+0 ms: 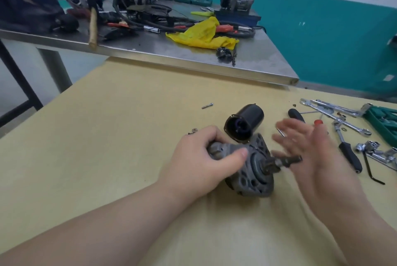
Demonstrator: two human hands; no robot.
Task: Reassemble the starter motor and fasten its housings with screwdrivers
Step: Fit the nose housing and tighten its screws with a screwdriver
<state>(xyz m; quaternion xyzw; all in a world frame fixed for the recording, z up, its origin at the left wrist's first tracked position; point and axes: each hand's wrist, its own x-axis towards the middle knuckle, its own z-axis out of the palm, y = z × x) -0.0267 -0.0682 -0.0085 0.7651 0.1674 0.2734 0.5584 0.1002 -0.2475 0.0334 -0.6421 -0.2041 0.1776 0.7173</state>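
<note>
I am looking at a repair workshop: wrenches (335, 113) and a screwdriver (349, 154) lie scattered on the desk (107, 136), and a steel bench (150, 48) behind carries cables (150, 22), a hammer (93, 22), a yellow rag (202, 33) and a car part (236, 0).

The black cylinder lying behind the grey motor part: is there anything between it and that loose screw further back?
In the head view, only bare yellow tabletop lies between the black cylinder and the loose screw.
</note>
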